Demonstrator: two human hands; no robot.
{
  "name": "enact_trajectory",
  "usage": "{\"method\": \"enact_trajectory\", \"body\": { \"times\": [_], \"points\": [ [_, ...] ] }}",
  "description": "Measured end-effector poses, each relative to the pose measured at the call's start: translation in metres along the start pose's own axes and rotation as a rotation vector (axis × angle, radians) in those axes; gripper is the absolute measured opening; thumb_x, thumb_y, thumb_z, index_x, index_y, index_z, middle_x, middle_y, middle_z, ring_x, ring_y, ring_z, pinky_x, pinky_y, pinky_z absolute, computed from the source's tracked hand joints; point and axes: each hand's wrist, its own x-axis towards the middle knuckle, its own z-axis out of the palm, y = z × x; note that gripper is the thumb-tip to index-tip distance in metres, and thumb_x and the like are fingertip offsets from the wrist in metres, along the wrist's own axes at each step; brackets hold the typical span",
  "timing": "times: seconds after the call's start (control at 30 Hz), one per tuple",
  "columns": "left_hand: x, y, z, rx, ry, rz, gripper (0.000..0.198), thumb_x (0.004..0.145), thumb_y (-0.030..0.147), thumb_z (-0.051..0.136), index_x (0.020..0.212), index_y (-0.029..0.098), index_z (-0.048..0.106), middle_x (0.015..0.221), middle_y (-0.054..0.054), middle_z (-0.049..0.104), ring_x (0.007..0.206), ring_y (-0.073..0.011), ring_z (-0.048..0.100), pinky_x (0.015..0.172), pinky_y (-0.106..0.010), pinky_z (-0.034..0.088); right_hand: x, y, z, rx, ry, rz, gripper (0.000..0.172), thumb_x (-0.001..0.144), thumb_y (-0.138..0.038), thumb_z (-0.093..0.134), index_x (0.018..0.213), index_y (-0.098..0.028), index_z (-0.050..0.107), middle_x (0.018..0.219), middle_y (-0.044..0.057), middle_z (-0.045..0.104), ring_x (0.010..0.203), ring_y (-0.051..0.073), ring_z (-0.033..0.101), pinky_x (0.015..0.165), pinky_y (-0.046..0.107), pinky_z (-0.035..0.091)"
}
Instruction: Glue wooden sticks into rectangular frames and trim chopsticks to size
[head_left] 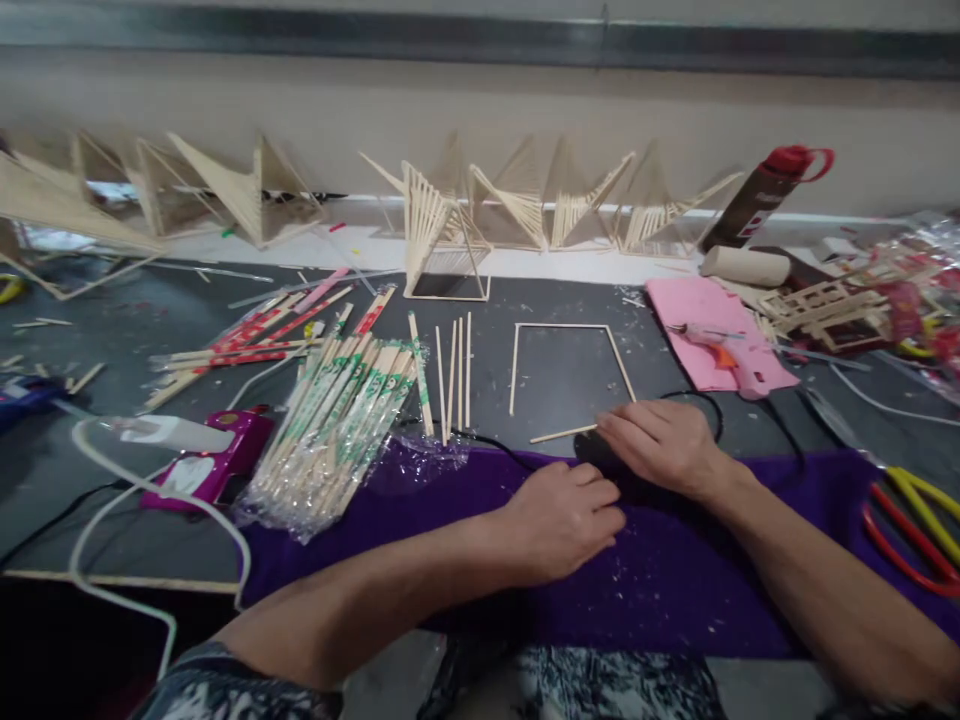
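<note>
Just beyond my half-curled left hand (566, 520), a slim, pale wooden stick (564, 434) lies crosswise, slightly slanted, along the open near side of the three-sided stick frame (562, 325), its end by my nearer, bent-fingered right hand (654, 440), though I cannot tell what either grips

Both hands brought together near the middle, just beside each other. Left forearm (382, 585) bare, slanting from near left toward the far right; left hand (562, 522) back up, fingers curled, pointing right. Right forearm (814, 575) bare, slanting from near right toward the far left; right hand (660, 445) slightly farther out, back up, fingers bent, pointing left. Grip unclear on either: undersides hidden.
</note>
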Motion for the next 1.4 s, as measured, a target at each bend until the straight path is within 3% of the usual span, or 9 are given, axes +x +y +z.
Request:
{"method": "enact_trajectory", "body": {
  "times": [0.13,0.47,0.63,0.77,0.83,1.07,1.23,1.4],
  "points": [
    [-0.004,0.002,-0.001,-0.017,0.037,-0.108,0.022,0.088,0.033,0.041,0.094,0.018,0.057,0.098,-0.007,0.058,0.092,-0.0185,0.048,0.069,-0.031,0.035,0.001,0.006,0.007,0.005,-0.028,-0.035,0.013,0.08,-0.018,0.057,0.092,-0.019,0.06,0.069,0.001,0.061,0.06,0.012,0.052,0.056,0.026,0.036],
    [-0.007,0.0,0.0,-0.052,0.077,-0.07,0.025,0.09,0.031,0.037,0.091,0.019,0.06,0.101,-0.005,0.058,0.091,-0.0167,0.049,0.065,-0.03,0.033,-0.002,0.008,0.01,0.102,0.033,-0.065,0.027,0.074,-0.015,0.064,0.099,-0.023,0.059,0.08,0.003,0.067,0.066,0.014,0.056,0.059,0.029,0.041],
    [-0.004,0.0,0.003,0.047,0.073,-0.058,0.027,0.09,0.033,0.036,0.09,0.019,0.06,0.103,-0.006,0.058,0.092,-0.0166,0.048,0.065,-0.031,0.032,-0.005,0.006,0.006,0.086,0.06,-0.057,0.019,0.076,-0.019,0.063,0.094,-0.023,0.061,0.074,0.002,0.066,0.061,0.013,0.055,0.058,0.028,0.04],
    [0.0,0.0,0.004,0.121,0.067,0.043,0.028,0.091,0.031,0.035,0.088,0.019,0.06,0.097,-0.007,0.06,0.09,-0.0164,0.049,0.065,-0.031,0.033,-0.009,0.005,0.004,0.101,0.089,0.047,0.011,0.079,-0.023,0.059,0.089,-0.023,0.063,0.071,0.002,0.064,0.06,0.012,0.055,0.057,0.027,0.039],
    [0.003,0.001,0.004,0.121,0.066,0.02,0.026,0.09,0.029,0.036,0.088,0.019,0.06,0.093,-0.007,0.06,0.089,-0.016,0.049,0.066,-0.03,0.033,-0.01,0.005,0.005,0.117,0.098,0.099,0.01,0.08,-0.024,0.057,0.087,-0.023,0.063,0.068,0.001,0.063,0.059,0.012,0.054,0.056,0.027,0.038],
    [0.009,-0.005,0.007,0.068,0.086,-0.004,0.022,0.089,0.025,0.039,0.087,0.02,0.06,0.087,-0.005,0.059,0.087,-0.0147,0.05,0.071,-0.027,0.036,-0.007,0.01,0.008,0.228,-0.004,0.294,0.019,0.087,-0.028,0.047,0.09,-0.02,0.063,0.072,0.003,0.063,0.064,0.012,0.056,0.059,0.024,0.038],
    [0.003,-0.002,0.008,0.101,0.108,0.051,0.024,0.09,0.027,0.038,0.087,0.018,0.059,0.088,-0.007,0.06,0.087,-0.0157,0.051,0.067,-0.028,0.035,-0.004,0.002,0.011,0.22,-0.058,0.244,0.019,0.086,-0.029,0.048,0.09,-0.021,0.065,0.07,0.002,0.061,0.062,0.011,0.054,0.058,0.024,0.037],
    [-0.002,0.002,0.009,0.093,0.156,0.114,0.031,0.091,0.034,0.035,0.085,0.018,0.06,0.082,-0.004,0.062,0.078,-0.015,0.052,0.06,-0.028,0.035,0.005,-0.004,0.016,0.258,-0.128,0.21,0.021,0.086,-0.029,0.048,0.098,-0.022,0.064,0.086,0.003,0.062,0.072,0.011,0.056,0.061,0.022,0.039]
  ]
}}
